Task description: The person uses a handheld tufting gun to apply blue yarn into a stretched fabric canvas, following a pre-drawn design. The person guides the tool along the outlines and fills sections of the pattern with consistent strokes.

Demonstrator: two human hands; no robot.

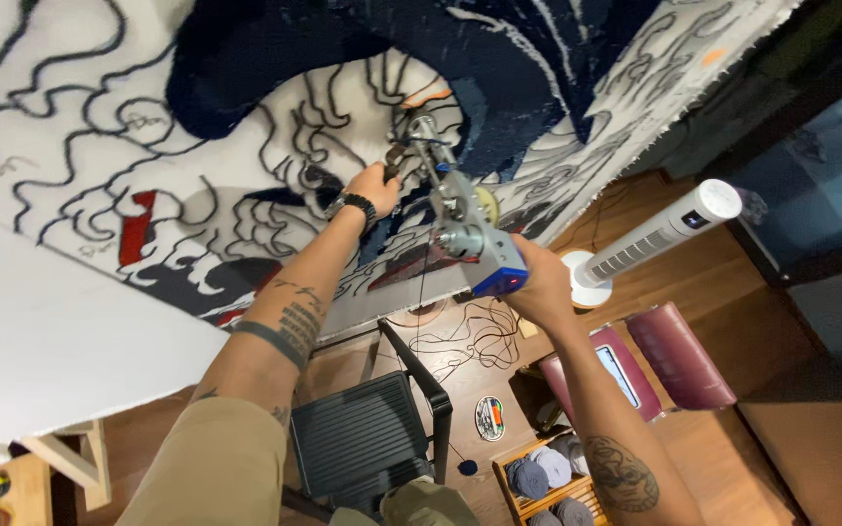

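Note:
A tufting gun (460, 219), grey metal with a blue grip, points its needle end into a large stretched cloth (70, 127) drawn with black wave lines and partly filled with navy, white and red pile. My left hand (374, 187), with a black watch on the wrist, grips the gun's front handle close to the cloth. My right hand (536, 282) holds the blue rear grip. A thin dark yarn runs from the gun down toward the floor.
Below stand a black chair (367, 438), a white tower fan (650, 239), two maroon cushioned seats (679, 356) and a wooden crate of grey-blue yarn cones (543, 477). Black cable loops lie on the wooden floor (470, 341). A dark cabinet is at right.

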